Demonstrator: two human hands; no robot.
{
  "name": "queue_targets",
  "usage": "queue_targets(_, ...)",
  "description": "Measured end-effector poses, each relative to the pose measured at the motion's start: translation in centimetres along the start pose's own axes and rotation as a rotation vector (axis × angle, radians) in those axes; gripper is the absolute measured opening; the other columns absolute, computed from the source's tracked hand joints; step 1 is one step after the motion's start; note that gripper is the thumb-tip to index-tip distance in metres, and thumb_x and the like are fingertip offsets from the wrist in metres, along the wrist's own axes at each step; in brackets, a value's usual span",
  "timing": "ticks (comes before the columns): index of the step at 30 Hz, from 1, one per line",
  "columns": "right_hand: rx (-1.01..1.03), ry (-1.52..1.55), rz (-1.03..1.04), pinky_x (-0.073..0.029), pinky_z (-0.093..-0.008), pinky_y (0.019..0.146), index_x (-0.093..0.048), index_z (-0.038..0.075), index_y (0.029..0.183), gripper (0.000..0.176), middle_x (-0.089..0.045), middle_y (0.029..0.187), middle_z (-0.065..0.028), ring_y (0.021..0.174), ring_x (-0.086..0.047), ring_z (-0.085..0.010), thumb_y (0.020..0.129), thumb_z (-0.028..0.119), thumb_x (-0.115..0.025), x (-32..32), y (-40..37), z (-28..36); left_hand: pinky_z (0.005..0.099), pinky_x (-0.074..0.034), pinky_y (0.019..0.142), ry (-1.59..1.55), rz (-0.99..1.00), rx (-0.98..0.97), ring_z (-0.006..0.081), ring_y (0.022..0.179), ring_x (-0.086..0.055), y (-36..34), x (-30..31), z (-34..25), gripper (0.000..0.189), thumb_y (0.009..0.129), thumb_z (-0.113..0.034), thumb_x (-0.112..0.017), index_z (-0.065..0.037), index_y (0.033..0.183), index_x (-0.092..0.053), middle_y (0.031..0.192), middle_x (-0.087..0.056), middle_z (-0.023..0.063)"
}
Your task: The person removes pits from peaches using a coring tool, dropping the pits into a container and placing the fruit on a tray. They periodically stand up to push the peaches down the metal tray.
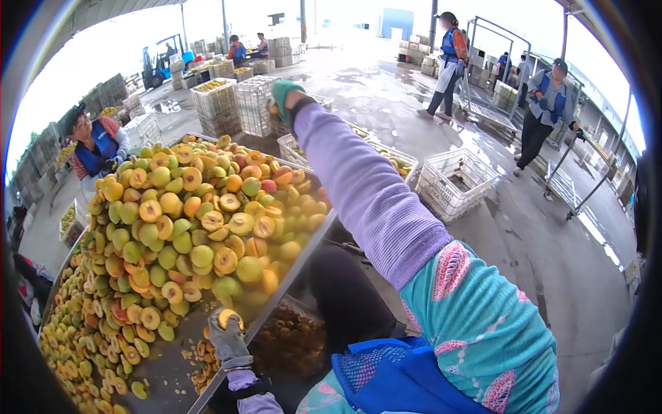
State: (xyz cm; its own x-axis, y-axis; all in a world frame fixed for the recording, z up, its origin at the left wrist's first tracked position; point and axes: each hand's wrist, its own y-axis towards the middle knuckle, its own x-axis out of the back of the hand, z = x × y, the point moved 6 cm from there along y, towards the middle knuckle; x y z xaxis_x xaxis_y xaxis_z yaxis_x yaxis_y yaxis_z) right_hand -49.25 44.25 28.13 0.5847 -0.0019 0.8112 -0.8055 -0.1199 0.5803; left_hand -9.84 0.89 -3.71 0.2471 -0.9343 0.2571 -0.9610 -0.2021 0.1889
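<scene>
metal tray [163, 357] heaped with cut fruit [186, 214]; left hand [231, 341] at its near rim, gloved fingers gripping a fruit half [229, 318]. right hand [286, 94] extended toward crates [255, 103], finger state can't tell. white crate [441, 196] mostly bare inside; open floor [483, 255] beside it.

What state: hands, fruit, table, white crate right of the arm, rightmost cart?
Left hand: gloved, closed on fruit piece
Right hand: gloved, stretched out; grip unclear
Fruit pile: heaped, many pieces cut open
Table: partly bare
White crate: upright, little inside
Rightmost cart: upright, deck bare
</scene>
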Motion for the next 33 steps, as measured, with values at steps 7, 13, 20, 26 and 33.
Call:
queue_targets(7, -0.178, 0.783, -0.216, -0.051, -0.0359, 0.05, -0.059, 0.0, 0.075, 0.019, -0.061, 0.07, -0.0136, 0.058, -0.059, -0.0238, 0.086, 0.01, -0.048, 17.7, 2.6, -3.3, 0.0221, -0.041, 0.044, 0.012, -0.057, 0.004, 0.0076, 0.052, -0.048, -0.1, 0.0, 0.2, 0.022, 0.085, -0.009, -0.058, -0.005, 0.107, -0.058, 0.079, -0.056, 0.0022)
queue_targets(13, -0.144, -0.134, -0.048, -0.048, -0.0327, 0.049, -0.064, 0.003, 0.074, 0.014, -0.064, 0.064, -0.0113, 0.055, -0.061, -0.0215, 0.079, 0.013, -0.057, 13.5, -2.2, -1.0, 0.0227, -0.04, 0.043, -0.341, -0.01, 0.204, 0.0085, 0.051, -0.049, -0.4, 0.0, 0.5, 0.018, 0.089, -0.013, -0.057, -0.004, 0.104, -0.058, 0.076, -0.056, 0.002)
queue_targets(20, -0.433, 1.642, 0.698, -0.037, -0.0245, 0.041, -0.057, 0.005, 0.098, 0.036, -0.052, 0.063, 0.0001, 0.047, -0.048, -0.0089, 0.095, 0.042, -0.055, 5.5, -33.4, 22.4, 0.0312, -0.052, 0.069, -0.87, -0.07, 0.299, 0.0163, 0.082, -0.061, -1.8, 1.2, -2.1, 0.031, 0.095, -0.032, -0.052, -0.007, 0.111, -0.059, 0.093, -0.062, 0.0056)
queue_targets(26, -0.136, 1.315, 0.766, -0.047, -0.0387, 0.061, -0.058, 0.005, 0.097, 0.035, -0.061, 0.078, -0.0158, 0.068, -0.06, -0.0278, 0.094, 0.04, -0.055, 5.5, -43.9, 30.8, 0.0304, -0.054, 0.061, -0.878, 0.018, 0.28, 0.0205, 0.077, -0.066, -2.5, 1.7, -5.6, 0.053, 0.098, -0.046, -0.043, 0.0, 0.12, -0.055, 0.099, -0.066, 0.0135)
queue_targets(33, 0.015, 1.027, 0.715, -0.046, -0.0498, 0.07, -0.053, 0.001, 0.098, 0.038, -0.062, 0.085, -0.0269, 0.084, -0.06, -0.0441, 0.095, 0.039, -0.05, 7.1, -45.6, 32.5, 0.0308, -0.055, 0.073, -0.881, -0.022, 0.094, 0.02, 0.084, -0.065, -3.2, -0.9, -7.4, 0.047, 0.101, -0.039, -0.037, 0.001, 0.12, -0.054, 0.103, -0.065, 0.0128)
